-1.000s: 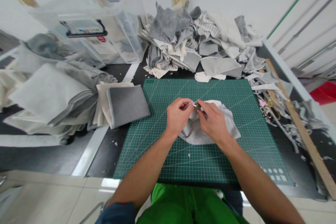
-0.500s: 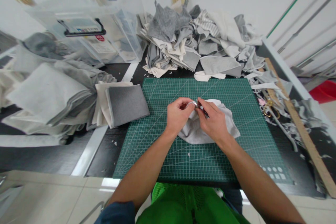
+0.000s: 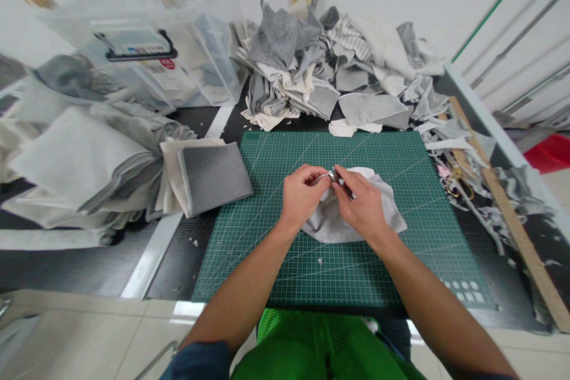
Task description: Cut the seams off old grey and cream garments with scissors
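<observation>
My left hand (image 3: 303,193) is closed, pinching the edge of a light grey piece of fabric (image 3: 332,222) between thumb and fingertips. Beside it, my right hand (image 3: 363,199) is wrapped round a small dark metal tool (image 3: 348,188); its tip meets the fabric edge at my left fingertips. The tool is mostly hidden by my fingers, so its exact kind does not show. The rest of the fabric hangs loosely under both hands and lies on the green cutting mat (image 3: 262,261).
Folded grey fabrics (image 3: 218,172) and a larger cloth stack (image 3: 80,154) lie left. Behind stand a clear plastic box (image 3: 178,80) and a scrap heap (image 3: 285,41). On the right are a wooden ruler (image 3: 507,202), gold-handled scissors (image 3: 455,183) and tangled offcuts (image 3: 494,222).
The fingertips and the tool's tip have shifted very slightly at the fabric edge. Otherwise both hands keep their place, and the view has moved a touch.
</observation>
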{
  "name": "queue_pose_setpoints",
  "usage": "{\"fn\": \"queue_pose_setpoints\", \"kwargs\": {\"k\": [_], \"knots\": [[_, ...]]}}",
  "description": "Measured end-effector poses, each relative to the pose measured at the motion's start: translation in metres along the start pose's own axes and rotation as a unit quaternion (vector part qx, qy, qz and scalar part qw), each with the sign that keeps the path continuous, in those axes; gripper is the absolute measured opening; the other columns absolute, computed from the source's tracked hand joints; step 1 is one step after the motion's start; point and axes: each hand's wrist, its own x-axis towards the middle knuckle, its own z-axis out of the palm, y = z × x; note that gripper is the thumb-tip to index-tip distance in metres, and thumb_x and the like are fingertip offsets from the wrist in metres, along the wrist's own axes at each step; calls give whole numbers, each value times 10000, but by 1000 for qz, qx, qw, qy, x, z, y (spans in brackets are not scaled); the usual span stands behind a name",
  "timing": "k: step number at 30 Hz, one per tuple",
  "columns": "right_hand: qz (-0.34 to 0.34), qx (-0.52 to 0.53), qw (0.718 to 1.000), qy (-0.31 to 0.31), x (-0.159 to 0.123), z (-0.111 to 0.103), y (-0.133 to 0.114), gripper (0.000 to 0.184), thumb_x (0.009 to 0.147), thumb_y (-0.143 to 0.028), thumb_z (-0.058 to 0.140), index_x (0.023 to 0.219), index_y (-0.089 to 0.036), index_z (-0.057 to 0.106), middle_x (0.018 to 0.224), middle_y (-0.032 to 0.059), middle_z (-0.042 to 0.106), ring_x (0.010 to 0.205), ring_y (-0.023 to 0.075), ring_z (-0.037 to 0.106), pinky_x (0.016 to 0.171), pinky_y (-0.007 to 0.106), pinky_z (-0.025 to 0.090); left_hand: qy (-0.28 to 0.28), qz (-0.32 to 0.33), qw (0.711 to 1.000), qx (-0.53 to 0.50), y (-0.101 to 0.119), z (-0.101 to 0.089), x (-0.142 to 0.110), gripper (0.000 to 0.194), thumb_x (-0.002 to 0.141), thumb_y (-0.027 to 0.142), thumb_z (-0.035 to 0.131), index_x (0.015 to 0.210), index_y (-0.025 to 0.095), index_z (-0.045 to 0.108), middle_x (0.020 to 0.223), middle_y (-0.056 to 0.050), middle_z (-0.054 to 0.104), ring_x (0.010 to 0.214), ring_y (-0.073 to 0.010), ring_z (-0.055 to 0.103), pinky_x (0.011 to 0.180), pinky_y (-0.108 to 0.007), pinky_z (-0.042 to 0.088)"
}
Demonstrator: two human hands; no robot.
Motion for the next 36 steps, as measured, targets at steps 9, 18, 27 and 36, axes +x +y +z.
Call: {"fn": "queue_pose_setpoints", "kwargs": {"k": [9, 18, 27, 36], "knots": [[-6, 7, 1000, -16, 3, -3, -2, 395, 1019, -334, 534, 1397, -252, 614, 1163, 95, 743, 1024, 250, 696, 934, 455, 584, 5, 30, 999, 23, 2, -2, -1, 102, 811, 201, 700, 834, 234, 794, 785, -2, 704, 682, -128, 590, 658, -272, 473], [-8, -6, 1000, -12, 1, -2, 0, 364, 1012, -297, 514, 1352, -257, 639, 1168, 99, 743, 1064, 264, 691, 949, 459, 571, 3, 34, 999, 32, 3, 0, -2, 107, 806, 193, 703, 817, 239, 799, 798, -6, 715, 678, -127, 590, 652, -272, 473], [5, -3, 1000, -10, 2, -3, 0, 322, 1008, -285, 519, 1281, -238, 683, 1135, 97, 758, 1041, 262, 701, 922, 437, 575, 7, 47, 999, 27, 0, 1, -2, 82, 802, 194, 718, 799, 230, 792, 767, 4, 712, 673, -117, 604, 643, -254, 482], [138, 156, 978, -20, 3, -2, -1, 284, 935, -332, 651, 1179, -243, 768, 1134, 70, 782, 975, 241, 734, 873, 416, 600, -42, -14, 997, -71, -5, 1, 1, 97, 808, 287, 752, 821, 198, 788, 808, -25, 752, 726, -141, 654, 684, -270, 516]]}}
